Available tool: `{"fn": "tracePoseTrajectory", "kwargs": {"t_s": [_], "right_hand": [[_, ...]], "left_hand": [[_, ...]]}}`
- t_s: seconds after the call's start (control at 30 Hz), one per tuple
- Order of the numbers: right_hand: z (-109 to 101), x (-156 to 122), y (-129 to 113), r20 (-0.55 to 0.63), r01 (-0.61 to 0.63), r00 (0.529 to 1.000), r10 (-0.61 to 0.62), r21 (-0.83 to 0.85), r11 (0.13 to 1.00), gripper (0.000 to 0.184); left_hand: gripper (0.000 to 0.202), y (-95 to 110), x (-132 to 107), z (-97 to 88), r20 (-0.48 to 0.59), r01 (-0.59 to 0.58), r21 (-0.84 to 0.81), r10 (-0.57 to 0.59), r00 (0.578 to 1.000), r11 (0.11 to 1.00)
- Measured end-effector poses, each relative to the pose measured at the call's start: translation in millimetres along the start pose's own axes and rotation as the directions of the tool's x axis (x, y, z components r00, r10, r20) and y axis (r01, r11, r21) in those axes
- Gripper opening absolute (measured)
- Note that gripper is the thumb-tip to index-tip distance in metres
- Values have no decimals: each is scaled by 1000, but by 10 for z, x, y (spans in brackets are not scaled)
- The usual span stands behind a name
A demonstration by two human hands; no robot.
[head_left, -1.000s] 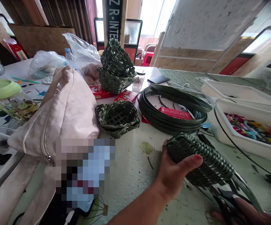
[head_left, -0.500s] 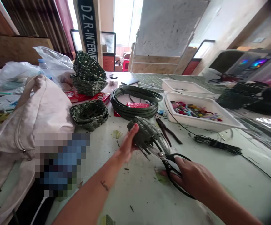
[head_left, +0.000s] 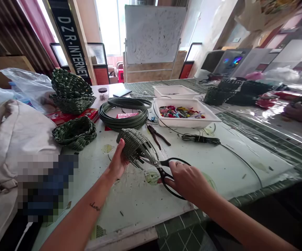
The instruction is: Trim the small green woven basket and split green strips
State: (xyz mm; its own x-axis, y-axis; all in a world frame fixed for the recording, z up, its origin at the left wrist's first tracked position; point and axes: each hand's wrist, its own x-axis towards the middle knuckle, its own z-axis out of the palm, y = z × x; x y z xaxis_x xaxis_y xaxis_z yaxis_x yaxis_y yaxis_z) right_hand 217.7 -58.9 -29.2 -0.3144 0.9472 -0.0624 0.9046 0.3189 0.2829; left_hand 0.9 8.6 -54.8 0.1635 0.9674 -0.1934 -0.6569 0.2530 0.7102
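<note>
My left hand (head_left: 118, 161) grips a small woven basket (head_left: 133, 143) by its side, tipped so that loose strip ends stick out toward the right. Black-handled scissors (head_left: 163, 170) are in my right hand (head_left: 186, 179), the fingers through the handle loops. The blades reach in among the basket's strip ends, and their tips are partly hidden there. Just behind the basket lies a coil of dark green strip (head_left: 124, 122). A pair of pliers (head_left: 158, 136) rests on the table beyond the scissors.
Woven baskets (head_left: 74, 134) stand at the left beside a pale cloth bag (head_left: 22, 139). A white tray (head_left: 190, 122) holds colourful bits. A tied strip bundle (head_left: 200, 138) lies to the right. At the far right a co-worker's hand (head_left: 301, 115) shows.
My view has swung to the right, so the table's things sit further left, and a co-worker's hand has come into sight. Both hands keep hold of the basket and scissors.
</note>
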Motion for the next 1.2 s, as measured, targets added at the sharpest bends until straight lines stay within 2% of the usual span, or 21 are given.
{"fn": "tracePoseTrajectory", "kwargs": {"t_s": [0.27, 0.43, 0.87, 1.03, 1.2], "right_hand": [[-1, 56, -53, -9, 9, 1000, -9, 21, 1000, 30], [-46, 109, -67, 5, 32, 999, -32, 14, 999, 33], [-25, 284, 25, 42, 128, 991, -125, -73, 989, 37], [-38, 369, 86, 20, 166, 986, -165, -39, 985, 34], [-60, 502, 159, 65, 207, 976, -207, 0, 978, 32]], "left_hand": [[44, 20, 26, -11, -31, 26, 7, -26, 999, 1000], [47, 37, 16, 13, -42, -2, 25, 3, 999, 1000], [48, 64, 35, -9, -51, -20, 41, 22, 998, 999], [49, 71, 27, -1, -56, -38, 44, 40, 998, 998], [48, 76, 33, 1, -53, -34, 63, 38, 998, 997]]}}
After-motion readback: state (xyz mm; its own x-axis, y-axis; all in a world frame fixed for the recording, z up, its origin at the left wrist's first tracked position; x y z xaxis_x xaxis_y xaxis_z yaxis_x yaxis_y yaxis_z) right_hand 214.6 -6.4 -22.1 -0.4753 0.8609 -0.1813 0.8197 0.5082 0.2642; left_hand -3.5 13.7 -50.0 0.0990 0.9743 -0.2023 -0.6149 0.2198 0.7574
